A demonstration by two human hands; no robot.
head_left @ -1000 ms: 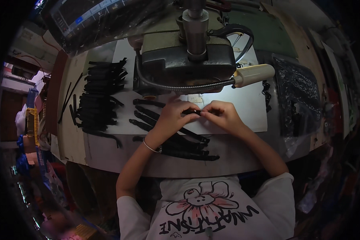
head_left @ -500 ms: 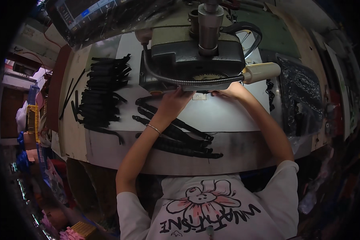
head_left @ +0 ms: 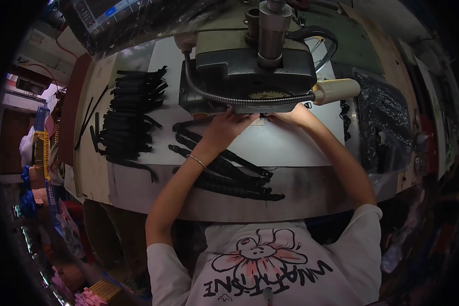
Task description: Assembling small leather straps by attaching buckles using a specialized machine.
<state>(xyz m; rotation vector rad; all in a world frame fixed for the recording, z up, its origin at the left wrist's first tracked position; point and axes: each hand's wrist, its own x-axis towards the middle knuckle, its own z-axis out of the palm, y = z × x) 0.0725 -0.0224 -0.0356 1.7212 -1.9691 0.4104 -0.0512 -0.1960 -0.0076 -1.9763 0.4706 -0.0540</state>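
Both my hands are under the front of a sewing machine head (head_left: 255, 71). My left hand (head_left: 223, 131), a thin bracelet on its wrist, is closed with its fingertips beneath the machine's lower edge. A black strap (head_left: 191, 124) runs in from the left to that hand. My right hand (head_left: 293, 116) is closed opposite it, thumb and finger pinched at a small dark piece in the narrow gap between the hands. The machine hides most fingertips and the needle area. Below my left hand, several black straps (head_left: 239, 188) lie in a loose bunch towards the table's front edge.
A thick pile of black strips (head_left: 130, 112) lies on the left. A cream handle (head_left: 341, 92) and a metal flexible hose (head_left: 260, 103) are on the machine front. Clear plastic with dark contents (head_left: 385, 117) lies on the right. A screen (head_left: 112, 15) stands at upper left.
My left hand has shifted slightly right, its fingertips now closer to my right hand and partly over a small pale label. My right hand has barely moved.
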